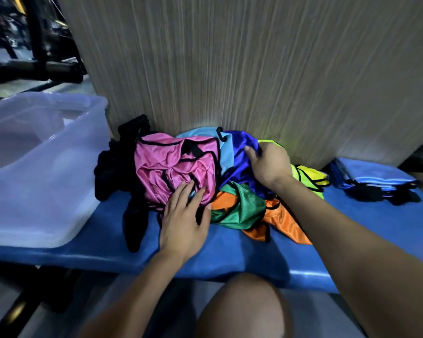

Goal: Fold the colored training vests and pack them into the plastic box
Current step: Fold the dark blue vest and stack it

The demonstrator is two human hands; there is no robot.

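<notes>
The vests lie unfolded in one heap against the wall panel [254, 69] on the blue surface [230, 259], beside the plastic box [47, 211], which shows no vest inside. The left hand [181, 220] rests flat, fingers extended, on the pink vest [169, 162], apparently steadying it. The right hand [269, 164] grips the dark blue vest [239, 152], probably to separate it.

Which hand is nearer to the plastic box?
The left. The left hand rests on the pink vest, just right of the plastic box. The right hand lies farther right, on the blue vest.
</notes>
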